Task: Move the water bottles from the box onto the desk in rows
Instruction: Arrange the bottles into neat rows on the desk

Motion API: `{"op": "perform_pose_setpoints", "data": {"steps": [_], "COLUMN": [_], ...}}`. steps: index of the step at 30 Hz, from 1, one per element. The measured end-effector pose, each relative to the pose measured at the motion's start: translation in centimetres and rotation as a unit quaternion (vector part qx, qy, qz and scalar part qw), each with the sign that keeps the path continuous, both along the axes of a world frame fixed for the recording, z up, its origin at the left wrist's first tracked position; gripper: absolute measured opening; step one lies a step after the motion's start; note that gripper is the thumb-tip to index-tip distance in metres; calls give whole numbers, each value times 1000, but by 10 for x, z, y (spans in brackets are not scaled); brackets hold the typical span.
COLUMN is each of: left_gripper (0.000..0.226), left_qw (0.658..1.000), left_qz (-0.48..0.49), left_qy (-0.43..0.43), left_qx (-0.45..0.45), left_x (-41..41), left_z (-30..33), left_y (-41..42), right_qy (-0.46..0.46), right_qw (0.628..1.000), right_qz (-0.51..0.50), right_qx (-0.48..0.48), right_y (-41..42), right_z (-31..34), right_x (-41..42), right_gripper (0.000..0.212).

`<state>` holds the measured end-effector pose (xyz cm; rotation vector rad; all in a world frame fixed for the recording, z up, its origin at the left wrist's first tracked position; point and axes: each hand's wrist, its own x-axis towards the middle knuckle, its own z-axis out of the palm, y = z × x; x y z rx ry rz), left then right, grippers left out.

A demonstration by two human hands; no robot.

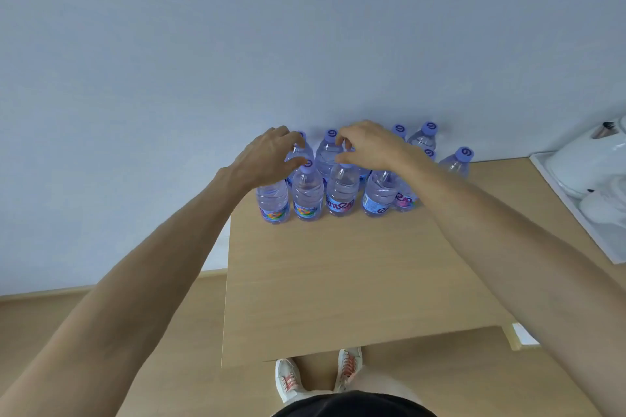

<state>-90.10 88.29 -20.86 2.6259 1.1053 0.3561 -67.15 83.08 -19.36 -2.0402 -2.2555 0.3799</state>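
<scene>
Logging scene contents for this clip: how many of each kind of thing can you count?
Water bottles: at least 10; the arms may hide more
Hands: 2, left hand and right hand
Shoes: 2
Total: at least 14

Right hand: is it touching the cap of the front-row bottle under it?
Touching. The head view shows the right hand with thumb and fingertips closed around that bottle at its cap.
</scene>
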Motion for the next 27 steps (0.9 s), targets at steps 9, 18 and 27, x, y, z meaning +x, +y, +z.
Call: {"op": "perform_pose_setpoints", "data": {"steps": [9,18,27], "left_gripper": [42,39,31], "left_qw": [996,981,975], "left_qz": [-42,74,63], "left_qy": [76,176,208], "left_qx": [-14,-29,47], "left_x": [77,116,113], "left_z": [-10,-15,-8], "left_y": [-16,-20,-31], "right_qy": [-68,-100,-81], "right_qw": [992,993,994], "right_qz": [-36,37,58], "right_qx": [-97,-53,-35], "right_y": [-28,-29,-25], "right_z": [-8,-15,-12], "right_x": [66,85,82], "right_gripper": [44,29,22]}}
